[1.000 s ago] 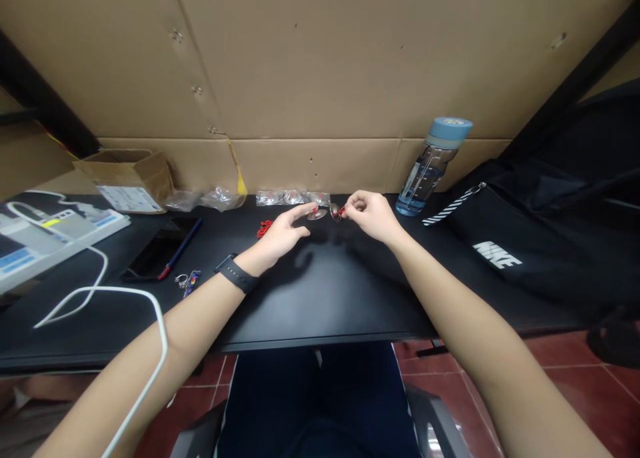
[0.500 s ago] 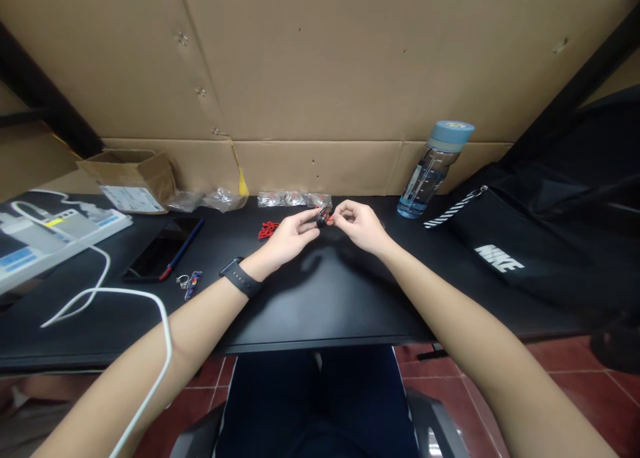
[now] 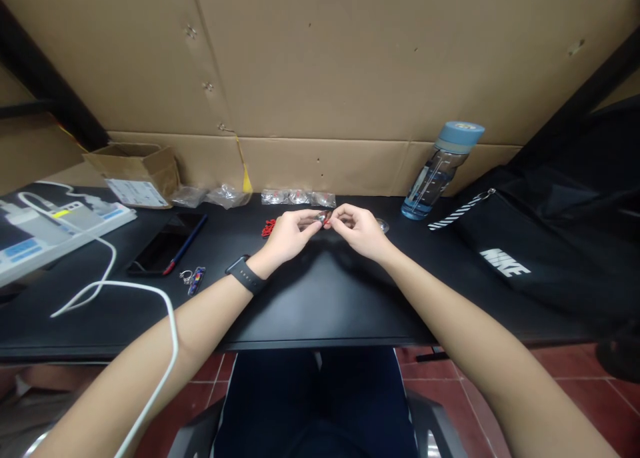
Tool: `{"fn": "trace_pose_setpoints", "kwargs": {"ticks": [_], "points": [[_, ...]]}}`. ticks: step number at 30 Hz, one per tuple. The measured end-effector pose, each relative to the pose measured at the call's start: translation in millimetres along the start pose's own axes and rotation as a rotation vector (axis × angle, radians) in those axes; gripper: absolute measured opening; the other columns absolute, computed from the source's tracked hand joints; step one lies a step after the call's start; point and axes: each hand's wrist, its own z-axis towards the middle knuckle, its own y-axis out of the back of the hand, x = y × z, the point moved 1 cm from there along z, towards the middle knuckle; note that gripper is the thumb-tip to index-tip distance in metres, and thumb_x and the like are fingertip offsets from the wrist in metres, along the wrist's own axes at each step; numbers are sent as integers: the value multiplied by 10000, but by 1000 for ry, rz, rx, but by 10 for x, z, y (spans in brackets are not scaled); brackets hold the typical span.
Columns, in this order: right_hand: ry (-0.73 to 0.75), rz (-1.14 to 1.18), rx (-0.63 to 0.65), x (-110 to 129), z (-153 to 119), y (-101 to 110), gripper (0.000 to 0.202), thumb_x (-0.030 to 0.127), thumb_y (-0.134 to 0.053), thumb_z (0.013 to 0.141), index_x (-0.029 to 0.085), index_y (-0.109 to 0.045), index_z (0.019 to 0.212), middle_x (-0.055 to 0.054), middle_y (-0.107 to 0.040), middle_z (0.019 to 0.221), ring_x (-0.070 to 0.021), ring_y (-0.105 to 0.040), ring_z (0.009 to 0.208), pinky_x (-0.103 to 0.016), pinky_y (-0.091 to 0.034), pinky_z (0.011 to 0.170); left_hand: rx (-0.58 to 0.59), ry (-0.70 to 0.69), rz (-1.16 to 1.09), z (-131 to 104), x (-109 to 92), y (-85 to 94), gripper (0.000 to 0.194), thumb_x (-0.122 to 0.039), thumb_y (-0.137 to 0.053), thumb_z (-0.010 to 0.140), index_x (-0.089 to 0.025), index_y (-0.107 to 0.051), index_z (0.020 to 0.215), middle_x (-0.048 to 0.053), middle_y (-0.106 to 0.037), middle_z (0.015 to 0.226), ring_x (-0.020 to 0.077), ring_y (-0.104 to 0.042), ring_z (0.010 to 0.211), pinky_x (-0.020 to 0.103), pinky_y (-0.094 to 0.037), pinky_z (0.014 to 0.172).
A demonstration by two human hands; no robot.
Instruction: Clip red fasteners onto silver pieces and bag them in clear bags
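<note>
Over the black table, my left hand pinches a small dark, shiny round piece between thumb and fingers. My right hand meets it at the piece, its thumb and forefinger closed on a thin red strand. A bundle of red cord lies just left of my left hand, partly covered by it. Behind the hands, small clear packets sit in a row. A clear round item shows partly behind my right hand.
On the left are a power strip, phone, keychain, open carton and plastic bags. A white cable crosses my left forearm. Right: a bottle and black bag.
The dark round piece has turned between my fingers and looks flatter. The clear round item shows more beside my right hand. The whole view has shifted slightly.
</note>
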Motion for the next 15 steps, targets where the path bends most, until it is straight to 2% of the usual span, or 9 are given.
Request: {"fn": "trace_pose_setpoints", "kwargs": {"ticks": [3,7,11,15], "points": [[95,-198,-20,25,-6,19,192,410,-707,914,224,-659,909,-33,-730,886,-192,-669,780,-329,-556,755,-4,21,-29,8,0,-8,383,-418,-771,881,-163,-775,1167,122,-786,1192,300,-747,1120,485,-562,1077],[281,-399,-10,36,-13,29,299,344,-822,826,250,-655,1054,-67,-697,1055,-259,-656,996,-404,-568,898,-9,52,-83,7,-11,-33,406,-433,-809,849,-159,-775,1147,128,-787,1187,309,-745,1121,503,-559,1078],[351,-493,-5,14,-20,-20,456,269,-813,829,276,-621,1242,-110,-620,1263,-310,-615,1194,-470,-551,1016,-21,74,-149,2,-8,-50,450,-444,-815,848,-149,-761,1184,133,-785,1189,303,-747,1111,502,-560,1075],[378,-511,-33,-13,-20,-68,402,174,-698,900,265,-602,1281,-116,-622,1269,-296,-620,1211,-456,-543,1051,-34,68,-165,6,-20,-49,423,-405,-809,852,-139,-761,1178,134,-778,1211,310,-738,1143,488,-554,1086]]}}
